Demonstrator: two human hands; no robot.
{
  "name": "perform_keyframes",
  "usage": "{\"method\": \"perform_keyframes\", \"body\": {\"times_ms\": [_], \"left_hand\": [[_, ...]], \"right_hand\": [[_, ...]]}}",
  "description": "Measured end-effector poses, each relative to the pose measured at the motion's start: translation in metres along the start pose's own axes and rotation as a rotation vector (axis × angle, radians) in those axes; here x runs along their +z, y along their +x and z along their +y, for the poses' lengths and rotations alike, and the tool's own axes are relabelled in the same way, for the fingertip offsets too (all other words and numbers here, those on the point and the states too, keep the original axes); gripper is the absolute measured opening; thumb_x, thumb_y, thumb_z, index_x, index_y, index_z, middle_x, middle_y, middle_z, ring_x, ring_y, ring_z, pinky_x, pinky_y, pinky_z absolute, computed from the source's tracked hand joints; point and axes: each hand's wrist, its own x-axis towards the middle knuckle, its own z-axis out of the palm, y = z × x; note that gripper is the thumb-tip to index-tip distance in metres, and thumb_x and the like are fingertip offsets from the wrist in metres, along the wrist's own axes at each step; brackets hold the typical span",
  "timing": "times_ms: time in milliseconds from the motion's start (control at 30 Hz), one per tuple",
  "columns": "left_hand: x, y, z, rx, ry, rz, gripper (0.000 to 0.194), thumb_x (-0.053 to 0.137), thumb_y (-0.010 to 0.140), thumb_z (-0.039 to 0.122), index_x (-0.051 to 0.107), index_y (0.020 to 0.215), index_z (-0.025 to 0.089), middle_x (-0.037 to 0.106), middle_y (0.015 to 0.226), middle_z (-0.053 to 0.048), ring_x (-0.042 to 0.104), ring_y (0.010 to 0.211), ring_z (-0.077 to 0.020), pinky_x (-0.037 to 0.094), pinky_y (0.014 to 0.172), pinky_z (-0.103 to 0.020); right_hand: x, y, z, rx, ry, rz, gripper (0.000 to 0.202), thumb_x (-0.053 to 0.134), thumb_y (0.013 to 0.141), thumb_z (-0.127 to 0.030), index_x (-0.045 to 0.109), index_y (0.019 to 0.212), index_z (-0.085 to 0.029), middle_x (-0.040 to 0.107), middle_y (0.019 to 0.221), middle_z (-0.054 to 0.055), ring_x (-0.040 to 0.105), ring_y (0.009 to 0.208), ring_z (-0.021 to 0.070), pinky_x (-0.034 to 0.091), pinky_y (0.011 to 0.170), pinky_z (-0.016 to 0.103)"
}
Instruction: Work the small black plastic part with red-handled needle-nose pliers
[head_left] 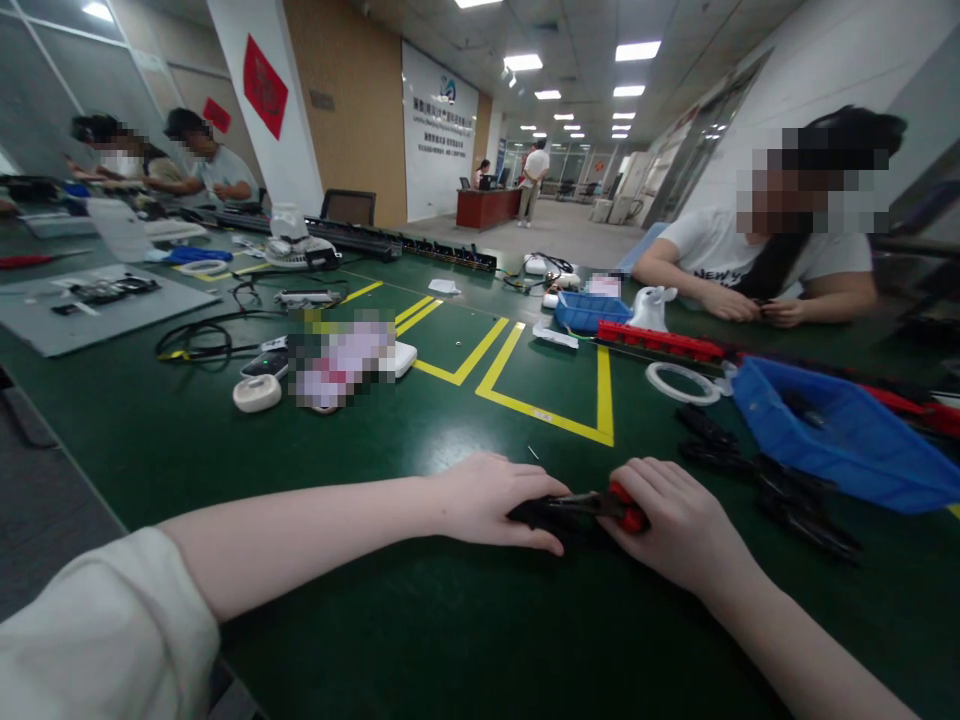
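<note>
Near the front of the green table (pixel 360 450), my left hand (pixel 502 503) is closed on a black part (pixel 540 514). My right hand (pixel 675 515) grips red-handled pliers (pixel 628 508), whose jaws point left and meet the black part. My left palm hides some of that part, and its finer shape is too dark to make out. A small thin metal piece (pixel 533 452) lies on the table just beyond my hands. Several black parts (pixel 795 495) are piled to the right of my right hand, beside a blue bin (pixel 847 430).
Yellow tape (pixel 547 413) marks the tabletop ahead. Farther left are a white case (pixel 257 393), a phone (pixel 345 365) and black cables (pixel 195 340). A white tape roll (pixel 682 383) and red strip (pixel 660 342) lie right, before a seated person (pixel 772 260). Others sit far left.
</note>
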Motion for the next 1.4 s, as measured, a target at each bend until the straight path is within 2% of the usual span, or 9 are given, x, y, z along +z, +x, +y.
{"method": "perform_keyframes", "body": {"times_ms": [500,600,733,900,1100,1233,1400], "left_hand": [[-0.005,-0.002,0.001,0.042,-0.055,-0.003,0.043,0.059,0.095,0.050,0.059,0.122,0.017,0.067,0.102,-0.005,0.064,0.083,-0.0184,0.046,0.066,-0.027],[-0.004,-0.002,0.000,0.034,-0.017,0.000,0.041,0.059,0.095,0.051,0.062,0.117,0.016,0.064,0.105,-0.007,0.063,0.090,-0.0207,0.048,0.071,-0.028],[0.000,-0.003,0.000,0.056,0.072,0.015,0.045,0.058,0.096,0.048,0.060,0.126,0.015,0.062,0.112,-0.010,0.061,0.097,-0.0230,0.050,0.080,-0.033],[0.002,-0.003,0.001,0.073,0.129,0.021,0.047,0.056,0.097,0.047,0.058,0.130,0.014,0.062,0.114,-0.011,0.060,0.099,-0.0238,0.052,0.084,-0.036],[0.002,-0.001,0.001,0.108,0.128,0.014,0.045,0.057,0.097,0.043,0.056,0.131,0.014,0.063,0.117,-0.010,0.060,0.100,-0.0231,0.052,0.086,-0.036],[0.002,0.000,0.002,0.130,0.089,0.004,0.040,0.056,0.099,0.038,0.052,0.133,0.017,0.064,0.121,-0.009,0.060,0.109,-0.0234,0.051,0.092,-0.038],[0.001,0.000,0.003,0.132,0.025,-0.007,0.034,0.056,0.099,0.034,0.052,0.129,0.018,0.065,0.122,-0.008,0.059,0.114,-0.0226,0.048,0.099,-0.040]], "right_hand": [[0.000,-0.001,0.003,0.012,0.027,-0.019,0.011,0.063,0.078,-0.025,0.054,0.084,-0.022,0.064,0.080,0.006,0.059,0.072,0.0225,0.046,0.068,0.037],[0.000,-0.002,0.004,0.039,0.027,-0.023,0.014,0.064,0.077,-0.025,0.057,0.089,-0.022,0.066,0.085,0.007,0.061,0.077,0.0238,0.048,0.072,0.038],[0.001,-0.003,0.004,0.114,0.025,-0.032,0.014,0.063,0.079,-0.028,0.057,0.090,-0.022,0.067,0.086,0.007,0.063,0.080,0.0240,0.048,0.071,0.037],[0.004,-0.003,0.004,0.228,0.009,-0.046,0.021,0.059,0.088,-0.042,0.058,0.088,-0.021,0.066,0.084,0.007,0.062,0.077,0.0238,0.048,0.069,0.038],[0.005,-0.004,0.004,0.304,0.026,-0.064,0.038,0.057,0.089,-0.056,0.064,0.097,-0.019,0.068,0.093,0.009,0.065,0.085,0.0269,0.050,0.073,0.041],[0.001,-0.006,0.004,0.330,0.023,-0.079,0.044,0.052,0.092,-0.056,0.066,0.102,-0.016,0.069,0.098,0.012,0.066,0.089,0.0279,0.051,0.077,0.043],[-0.007,-0.024,0.011,0.378,0.015,-0.144,0.049,0.053,0.092,-0.058,0.063,0.118,-0.018,0.068,0.115,0.013,0.064,0.106,0.0307,0.051,0.090,0.049]]}}
